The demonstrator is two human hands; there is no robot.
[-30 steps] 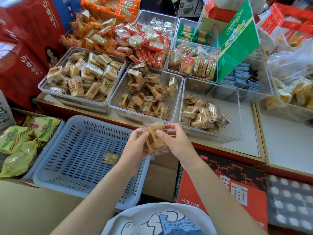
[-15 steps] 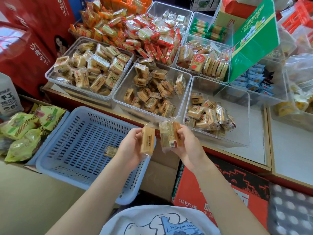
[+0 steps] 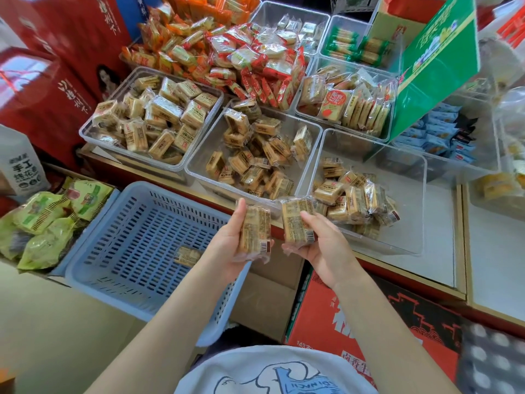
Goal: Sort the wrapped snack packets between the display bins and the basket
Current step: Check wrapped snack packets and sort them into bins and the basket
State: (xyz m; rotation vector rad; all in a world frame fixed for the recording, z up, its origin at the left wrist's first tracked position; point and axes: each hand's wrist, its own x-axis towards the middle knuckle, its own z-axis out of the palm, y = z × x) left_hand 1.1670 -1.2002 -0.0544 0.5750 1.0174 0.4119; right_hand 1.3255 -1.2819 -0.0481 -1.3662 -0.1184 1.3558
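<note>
My left hand (image 3: pixel 227 245) holds one clear-wrapped tan snack packet (image 3: pixel 254 231) over the right rim of the blue slotted basket (image 3: pixel 119 251). My right hand (image 3: pixel 324 245) grips a second tan snack packet (image 3: pixel 297 223), just in front of the clear right bin (image 3: pixel 409 211). One small packet (image 3: pixel 187 255) lies on the basket floor. The clear middle bin (image 3: pixel 207 155) and the left bin (image 3: pixel 93 129) hold several similar tan packets.
Further bins at the back hold red, orange, green and blue packets. A green sign (image 3: pixel 434 69) leans over the right bins. Green bags (image 3: pixel 42 223) lie left of the basket. A red carton (image 3: pixel 355 314) stands below the counter edge.
The two packets, first held together between both hands, have been parted, one in each hand. Both hands now tilt them flat, label side up.
</note>
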